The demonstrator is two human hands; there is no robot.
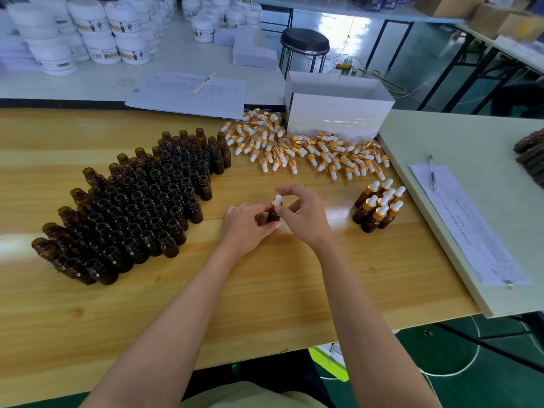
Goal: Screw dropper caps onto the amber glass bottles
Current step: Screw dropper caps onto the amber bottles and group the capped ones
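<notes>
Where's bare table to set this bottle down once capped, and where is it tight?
Bare wood lies between the right hand and the capped bottles, and across the wide near strip of the table around both forearms. Crowded: the open bottles fill the left, and loose dropper caps cover the far side up to the white box.

A small amber glass bottle [273, 215], upright between uncapped bottles [141, 207] and capped bottles [378, 209], carries a white-bulbed gold dropper cap [277, 199].
</notes>
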